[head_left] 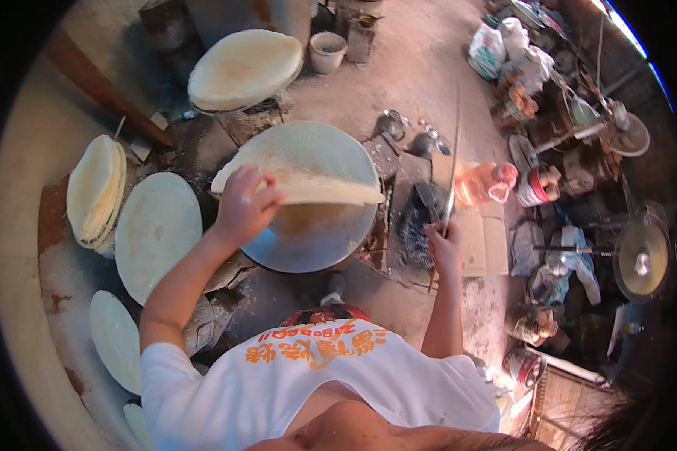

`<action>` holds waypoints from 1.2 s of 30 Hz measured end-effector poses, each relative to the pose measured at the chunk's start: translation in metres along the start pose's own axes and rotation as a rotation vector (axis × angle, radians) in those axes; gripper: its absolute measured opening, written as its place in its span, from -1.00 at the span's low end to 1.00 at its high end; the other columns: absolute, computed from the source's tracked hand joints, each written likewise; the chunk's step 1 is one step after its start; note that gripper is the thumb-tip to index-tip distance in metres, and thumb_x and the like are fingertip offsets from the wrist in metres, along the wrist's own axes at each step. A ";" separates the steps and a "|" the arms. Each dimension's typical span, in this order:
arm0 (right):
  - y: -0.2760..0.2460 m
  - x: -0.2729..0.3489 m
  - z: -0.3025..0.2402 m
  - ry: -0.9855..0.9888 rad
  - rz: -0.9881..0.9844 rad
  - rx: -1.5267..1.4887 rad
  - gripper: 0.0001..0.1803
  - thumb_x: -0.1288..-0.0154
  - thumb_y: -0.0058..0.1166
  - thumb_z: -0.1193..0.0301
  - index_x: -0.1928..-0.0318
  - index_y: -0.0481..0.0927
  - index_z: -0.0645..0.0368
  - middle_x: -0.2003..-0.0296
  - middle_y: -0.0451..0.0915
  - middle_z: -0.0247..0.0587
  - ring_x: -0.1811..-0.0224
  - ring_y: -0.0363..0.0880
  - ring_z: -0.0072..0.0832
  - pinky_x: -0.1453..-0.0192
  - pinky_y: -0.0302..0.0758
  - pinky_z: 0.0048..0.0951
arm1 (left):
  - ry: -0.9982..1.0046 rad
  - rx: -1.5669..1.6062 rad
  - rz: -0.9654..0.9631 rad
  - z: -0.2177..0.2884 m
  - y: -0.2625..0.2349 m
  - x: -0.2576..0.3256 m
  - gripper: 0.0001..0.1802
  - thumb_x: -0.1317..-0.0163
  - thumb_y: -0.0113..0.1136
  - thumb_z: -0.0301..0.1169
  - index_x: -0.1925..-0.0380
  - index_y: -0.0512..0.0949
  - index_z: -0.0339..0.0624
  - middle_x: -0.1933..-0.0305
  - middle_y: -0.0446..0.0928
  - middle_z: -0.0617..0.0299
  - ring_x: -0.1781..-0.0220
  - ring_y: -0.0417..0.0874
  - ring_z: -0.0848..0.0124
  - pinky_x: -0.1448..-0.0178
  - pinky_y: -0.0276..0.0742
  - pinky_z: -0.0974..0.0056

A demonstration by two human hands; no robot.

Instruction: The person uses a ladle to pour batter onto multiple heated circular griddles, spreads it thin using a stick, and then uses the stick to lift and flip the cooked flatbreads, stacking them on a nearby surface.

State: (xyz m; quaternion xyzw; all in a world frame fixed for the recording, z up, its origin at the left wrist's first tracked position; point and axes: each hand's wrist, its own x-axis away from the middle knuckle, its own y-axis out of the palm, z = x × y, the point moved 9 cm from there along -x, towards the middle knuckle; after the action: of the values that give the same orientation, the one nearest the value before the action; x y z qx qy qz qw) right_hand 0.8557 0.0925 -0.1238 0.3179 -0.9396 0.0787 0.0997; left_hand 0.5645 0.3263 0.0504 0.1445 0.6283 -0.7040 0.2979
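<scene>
Thin pale flatbread [312,154] over far part of round griddle [308,237], near edge raised or folded; likely light, limp, easily torn; best taken by that loose edge, broad pinch; left grip [244,203] curled at its left side, cannot tell if pinching; right grip [445,246] closed round thin stick [451,197]; 1 layered stack [94,192] farther left.
</scene>
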 end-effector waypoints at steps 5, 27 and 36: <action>0.004 -0.015 -0.002 -0.003 -0.030 -0.094 -0.80 -0.20 0.17 0.49 0.42 0.38 0.12 0.69 0.34 -0.45 0.77 0.23 -0.74 0.76 0.10 -0.67 | -0.124 0.159 -0.018 -0.067 -0.019 -0.072 -0.83 0.06 0.34 -0.46 0.50 0.52 -0.19 0.36 0.54 0.17 0.28 0.56 0.22 0.17 0.49 0.24; 0.078 -0.021 -0.005 0.099 0.138 0.066 -0.82 -0.15 0.14 0.53 0.46 0.37 0.14 0.70 0.35 -0.44 0.78 0.26 -0.70 0.74 0.17 -0.63 | -1.459 0.992 0.722 -0.574 0.089 0.079 -0.72 -0.10 0.19 -0.45 0.16 0.50 -0.24 0.19 0.55 0.10 0.24 0.59 0.28 0.26 0.58 0.11; 0.121 -0.032 -0.023 0.074 0.065 0.218 -0.83 -0.17 0.15 0.47 0.45 0.42 0.21 0.67 0.38 -0.46 0.68 0.29 -0.71 0.62 0.22 -0.62 | -1.462 0.951 0.447 -0.505 0.111 0.074 -0.90 -0.02 0.18 -0.55 0.41 0.53 -0.22 0.49 0.50 0.20 0.52 0.54 0.37 0.50 0.55 0.27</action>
State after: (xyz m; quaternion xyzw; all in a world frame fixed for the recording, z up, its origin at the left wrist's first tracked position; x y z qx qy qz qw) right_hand 0.8095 0.2114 -0.1193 0.2932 -0.9309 0.1955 0.0966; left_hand 0.4871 0.7958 -0.1657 -0.1127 -0.1186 -0.7313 0.6621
